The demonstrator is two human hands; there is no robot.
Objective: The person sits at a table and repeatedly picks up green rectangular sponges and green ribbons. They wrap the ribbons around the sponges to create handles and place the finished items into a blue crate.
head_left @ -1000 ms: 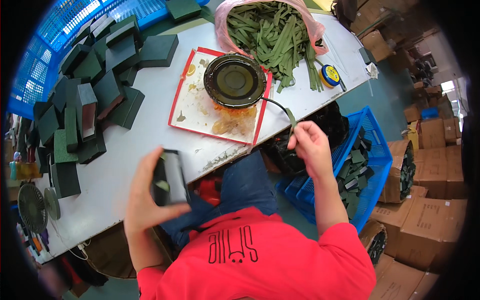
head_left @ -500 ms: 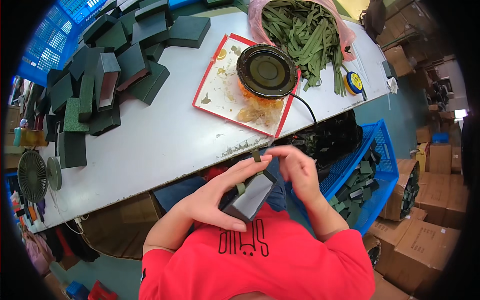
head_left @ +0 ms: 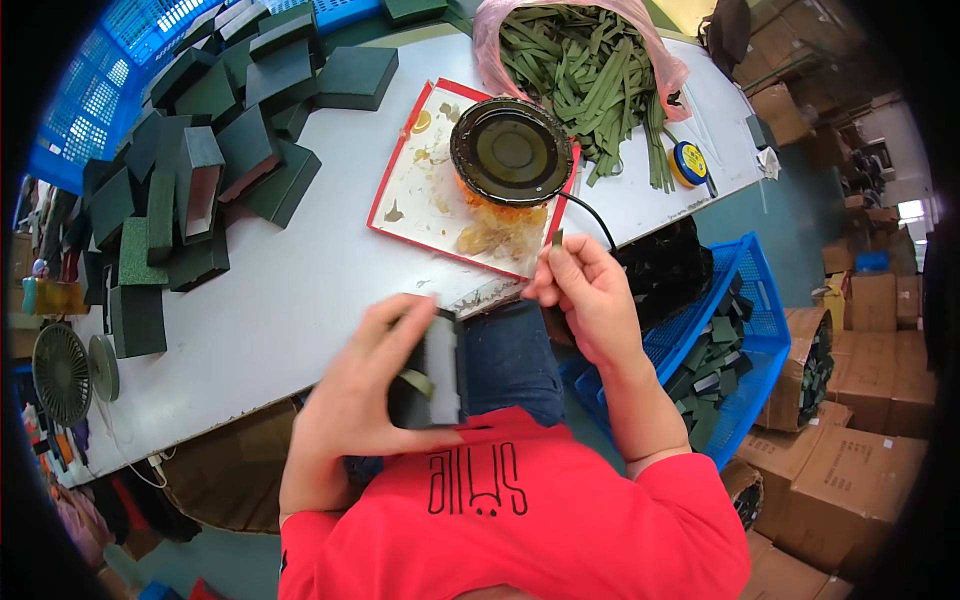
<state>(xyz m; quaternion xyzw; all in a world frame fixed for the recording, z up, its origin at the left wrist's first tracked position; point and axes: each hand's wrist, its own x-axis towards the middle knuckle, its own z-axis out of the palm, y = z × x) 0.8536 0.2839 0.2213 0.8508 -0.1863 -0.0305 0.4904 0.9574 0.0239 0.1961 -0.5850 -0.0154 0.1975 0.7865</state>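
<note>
Your left hand (head_left: 350, 385) is curved wide around a dark green box (head_left: 404, 408), fingers over its far end and thumb along its near end, with the pale inside facing right and a green ribbon loop (head_left: 418, 382) poking out close to your fingers; this hand is slightly blurred. Your right hand (head_left: 592, 300), to the right of the box and apart from it, has thumb and forefinger pinched on a small green ribbon strip (head_left: 558, 238), the other fingers curled in. Just beyond that hand lies a red-rimmed white tray (head_left: 415, 190), carrying a round black dish (head_left: 512, 150) on an orange base, and a black cord (head_left: 597, 217) runs from the dish down close past your knuckles, in the way on that side. Farther beyond your right hand, a pink plastic bag (head_left: 488, 40) spills green strips (head_left: 590, 75) over the white table (head_left: 270, 330), with a yellow-and-blue round container (head_left: 690, 163) beside them. To that hand's right sit a black plastic bag (head_left: 665, 270) and a blue crate (head_left: 767, 300) of green pieces (head_left: 715, 352). Beyond your left hand and leftward, a heap of dark green boxes (head_left: 247, 150) crowds the table, with a fan (head_left: 62, 375) nearer you
</note>
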